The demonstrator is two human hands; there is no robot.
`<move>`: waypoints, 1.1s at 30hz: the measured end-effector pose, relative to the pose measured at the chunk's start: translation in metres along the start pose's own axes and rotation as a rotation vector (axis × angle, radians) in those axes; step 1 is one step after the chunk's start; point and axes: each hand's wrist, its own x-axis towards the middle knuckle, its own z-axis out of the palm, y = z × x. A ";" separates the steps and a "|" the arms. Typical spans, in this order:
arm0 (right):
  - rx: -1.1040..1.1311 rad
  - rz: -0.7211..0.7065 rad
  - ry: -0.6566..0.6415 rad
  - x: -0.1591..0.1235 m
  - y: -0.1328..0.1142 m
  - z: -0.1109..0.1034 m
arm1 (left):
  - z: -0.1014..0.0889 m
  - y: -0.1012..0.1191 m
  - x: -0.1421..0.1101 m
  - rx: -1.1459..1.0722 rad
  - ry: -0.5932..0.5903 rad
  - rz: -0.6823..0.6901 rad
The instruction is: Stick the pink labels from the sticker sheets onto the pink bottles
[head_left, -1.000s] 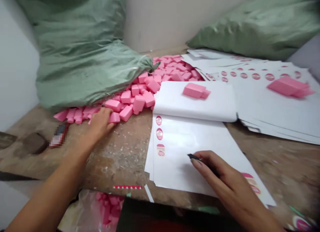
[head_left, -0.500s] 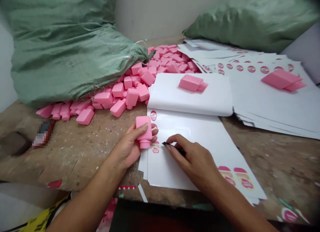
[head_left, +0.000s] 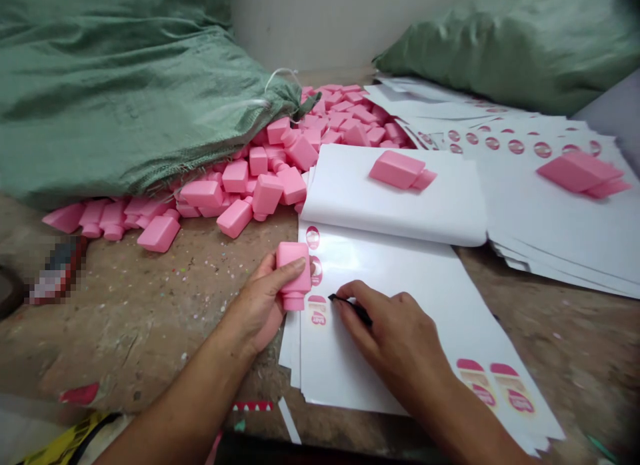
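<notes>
Left hand (head_left: pixel 257 318) back from pile (head_left: pixel 300 151), grip around bottle (head_left: pixel 299 282); right hand (head_left: pixel 397 328) around black tool (head_left: pixel 358 309)

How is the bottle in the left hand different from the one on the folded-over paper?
In the picture, the held bottle points its neck down; the lying bottle points its neck rightward. The left hand grips the held bottle; folded-over paper supports the lying bottle. Both are pink.

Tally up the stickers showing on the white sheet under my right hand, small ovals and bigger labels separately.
Small ovals: 2
Bigger labels: 3
Total: 5 showing; your right hand covers part of the white sheet.
</notes>
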 end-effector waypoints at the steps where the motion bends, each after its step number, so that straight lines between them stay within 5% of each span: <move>1: -0.010 0.000 -0.003 0.000 0.000 0.000 | 0.000 -0.001 0.000 -0.006 -0.005 0.002; 15: 0.321 0.219 -0.160 0.007 -0.003 -0.011 | -0.002 0.000 0.001 -0.071 0.002 -0.025; 18: 0.187 0.218 -0.134 0.000 -0.005 -0.009 | -0.003 0.000 0.001 -0.074 -0.027 -0.028; 21: 0.114 0.145 -0.266 -0.010 -0.017 -0.017 | -0.005 0.001 0.003 -0.060 -0.057 -0.019; 26: 0.731 0.074 -0.543 -0.027 -0.033 -0.059 | -0.005 0.002 0.005 -0.029 -0.048 -0.005; 33: 0.957 0.341 0.000 -0.024 -0.013 -0.065 | 0.006 -0.010 -0.034 0.081 -0.086 0.051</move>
